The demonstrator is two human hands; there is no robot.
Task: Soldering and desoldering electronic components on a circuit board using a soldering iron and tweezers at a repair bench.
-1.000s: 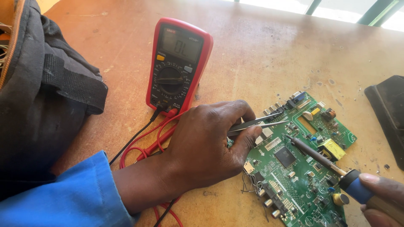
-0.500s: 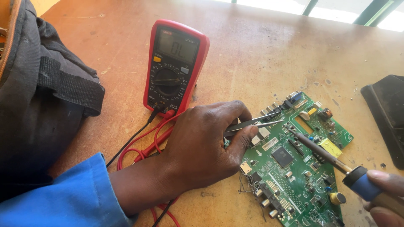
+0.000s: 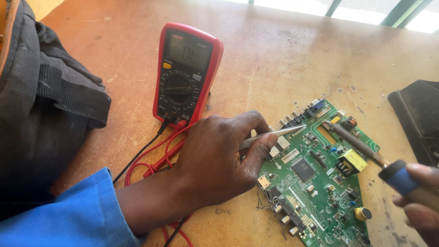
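1. Green printed circuit board, crowded with small chips, connectors and a yellow transformer block, lies flat near the right edge of the worn brown wooden surface, one end running out of view at the bottom edge.
2. Left hand rests beside the board's left edge, its fingers pinched around slim metal tweezers whose tips reach over the board's upper left part.
3. Right hand, partly cut off at the right edge, has its fingers wrapped around a blue-handled soldering iron; the tip stands at the board's upper end, contact unclear.
4. Red digital multimeter stands behind the left hand, with red and black test leads trailing under the wrist.
5. Risk, as I judge it: the iron's tip could slide onto neighbouring parts or bridge pads, the tweezers could slip, and a snagged lead could tug the meter.
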